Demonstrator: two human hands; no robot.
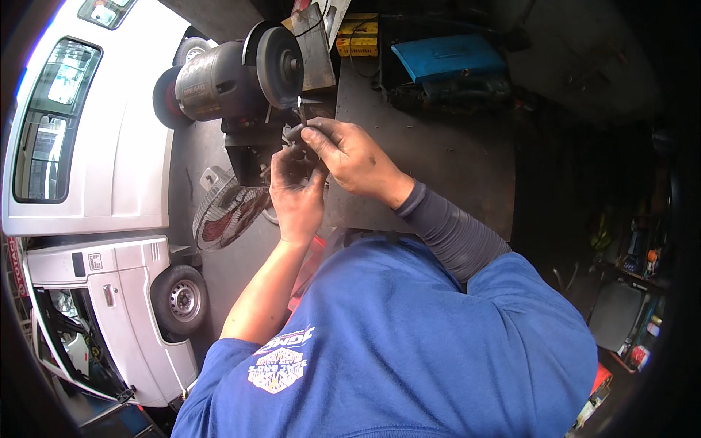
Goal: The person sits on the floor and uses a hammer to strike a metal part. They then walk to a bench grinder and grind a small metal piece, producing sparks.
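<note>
A bench grinder [219, 80] stands ahead of me, its grey wheel [280, 69] on the right end. My right hand [358, 155] is closed in a pinch on a thin dark metal piece [303, 115]. The piece points up at the wheel's lower edge, where its tip looks bright. I cannot tell whether it touches the wheel. My left hand [298, 188], fingers curled and blackened, is just below and left of the right one, close to the grinder's front. What its fingertips hold, if anything, is hidden.
A caged fan [228, 212] stands left of my left forearm. Under and right of my hands lies a metal benchtop [431, 175], with a blue case [447, 57] and yellow box [358, 36] at the back. Two white vehicles, a van [124, 139] and another [120, 314], are at left.
</note>
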